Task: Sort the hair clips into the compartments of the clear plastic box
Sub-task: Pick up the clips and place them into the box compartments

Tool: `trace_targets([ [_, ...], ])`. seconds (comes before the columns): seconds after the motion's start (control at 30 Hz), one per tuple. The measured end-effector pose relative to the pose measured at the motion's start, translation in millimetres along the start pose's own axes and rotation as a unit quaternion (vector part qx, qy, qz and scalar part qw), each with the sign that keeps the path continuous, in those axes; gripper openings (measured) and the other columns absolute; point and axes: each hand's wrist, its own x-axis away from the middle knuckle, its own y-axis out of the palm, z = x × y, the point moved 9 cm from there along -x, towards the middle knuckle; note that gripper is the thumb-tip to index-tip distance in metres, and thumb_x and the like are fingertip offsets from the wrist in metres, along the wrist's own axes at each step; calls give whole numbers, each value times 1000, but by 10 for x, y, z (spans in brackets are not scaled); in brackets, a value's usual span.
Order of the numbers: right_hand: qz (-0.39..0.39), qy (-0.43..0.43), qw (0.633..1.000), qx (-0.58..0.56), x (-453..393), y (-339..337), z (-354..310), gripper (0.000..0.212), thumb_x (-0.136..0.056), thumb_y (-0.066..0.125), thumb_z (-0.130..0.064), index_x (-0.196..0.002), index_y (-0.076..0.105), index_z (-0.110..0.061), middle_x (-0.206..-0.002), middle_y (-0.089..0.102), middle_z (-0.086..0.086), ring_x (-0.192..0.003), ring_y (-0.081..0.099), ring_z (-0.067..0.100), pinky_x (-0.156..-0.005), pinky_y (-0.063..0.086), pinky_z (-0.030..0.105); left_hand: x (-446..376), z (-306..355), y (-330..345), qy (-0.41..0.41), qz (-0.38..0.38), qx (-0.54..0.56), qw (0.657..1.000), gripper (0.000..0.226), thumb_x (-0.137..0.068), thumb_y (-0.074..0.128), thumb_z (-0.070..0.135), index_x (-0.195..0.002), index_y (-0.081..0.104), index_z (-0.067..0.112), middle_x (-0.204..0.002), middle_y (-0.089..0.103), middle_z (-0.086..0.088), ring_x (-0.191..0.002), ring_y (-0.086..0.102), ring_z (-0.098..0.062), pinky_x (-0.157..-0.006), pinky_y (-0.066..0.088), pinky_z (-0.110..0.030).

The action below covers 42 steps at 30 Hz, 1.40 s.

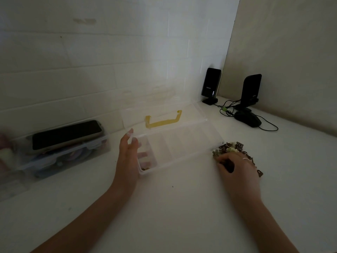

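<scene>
White bench (173, 207) runs into a corner; white brick-pattern wall behind, plain beige wall on the right.

Clear plastic box (178, 143) sits open at mid-bench, its lid tilted back toward the brick wall, yellow handle (163, 121) visible through the lid. Base is divided by clear partitions into a row of compartments. The leftmost compartment holds a few small items, pinkish and brownish; too blurred to identify. The others show no contents that I can make out.

Second clear latched container (60, 157) stands at far left against the wall, with mixed coloured contents inside. A black smartphone (66, 134) lies flat on its lid, screen up.

Two black desktop speakers (211, 84) stand in the corner, well apart from the box. A black computer mouse (248, 118) lies in front of the right-hand speaker, with cables tangled between them.

Left hand (127, 154) grips the left end wall of the box: thumb on the near outer side, fingers curled over the rim into the end compartment.

Right hand (237, 167) rests palm-down on the pile, fingers curled into it. A ring shows on one finger. Cannot tell whether it holds any single clip.

Hair clips (231, 147): small claw clips, mostly brown with some pale green, heaped on the bench just beside the right end of the box.
</scene>
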Motion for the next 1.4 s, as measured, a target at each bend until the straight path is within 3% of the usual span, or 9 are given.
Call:
trace_targets([
  [0.1,-3,3,999,-43,9,20,-5,24,-80,63,-8,-94,63,-27,-90,63,-9,-82,57,6,-69,40,16,0,-7,-6,-4,0,-5,1000,29,-99,34,35,-127,42,40,-101,55,5,-77,63,-17,-48,52,-24],
  [0.27,33,-23,986,-159,46,-119,-132,33,-78,67,-10,-96,60,-37,-90,66,-21,-89,59,-9,-73,40,-1,3,0,-13,-2,12,-9,1000,30,-100,34,34,-128,42,39,-103,54,2,-80,62,-21,-51,52,-29],
  [0.47,-25,-61,940,-335,82,-39,-316,43,-76,70,4,-92,62,-35,-96,69,-10,-94,67,10,-86,51,21,27,34,17,2,3,2,1000,28,-100,34,31,-125,41,41,-101,55,7,-79,62,-18,-46,51,-22],
  [0.63,-16,-92,923,-372,123,-46,-539,43,-72,73,4,-93,62,-31,-95,69,-8,-87,68,10,-73,51,14,36,54,29,12,-6,1,1000,27,-100,35,30,-124,41,43,-102,56,10,-79,63,-18,-47,52,-24],
  [0.87,-46,-169,894,-412,147,58,-1151,41,-75,70,6,-102,58,-23,-101,66,-5,-91,66,18,-75,54,23,58,69,35,30,-20,-35,999,37,-94,37,43,-132,39,42,-110,57,5,-89,64,-21,-54,54,-24],
  [1.0,-84,-201,898,-383,171,303,-1520,44,-78,69,2,-103,55,-31,-101,65,-12,-93,65,8,-76,53,18,67,68,31,47,-29,-64,996,55,-82,38,58,-135,36,42,-124,55,-3,-101,64,-24,-73,58,-41],
  [1.13,-131,-259,927,-238,246,602,-1718,29,-85,63,-6,-106,58,-26,-102,64,-15,-95,57,-6,-86,45,12,65,72,14,62,-34,-69,995,44,-88,39,57,-130,40,46,-114,60,1,-93,67,-12,-68,54,-30],
  [1.2,-96,-233,939,-235,198,535,-1565,28,-85,63,-8,-104,60,-28,-103,62,-20,-97,54,-11,-89,41,9,37,45,-11,51,-19,-63,997,36,-90,37,51,-126,42,47,-107,60,6,-85,68,-5,-60,51,-20],
  [1.4,62,-73,992,-78,-56,-37,-580,21,-87,58,-9,-101,61,-24,-91,61,-6,-87,58,17,-75,53,42,4,-4,-28,30,-3,-47,998,32,-99,34,35,-129,41,41,-99,59,9,-71,67,2,-45,45,-11],
])
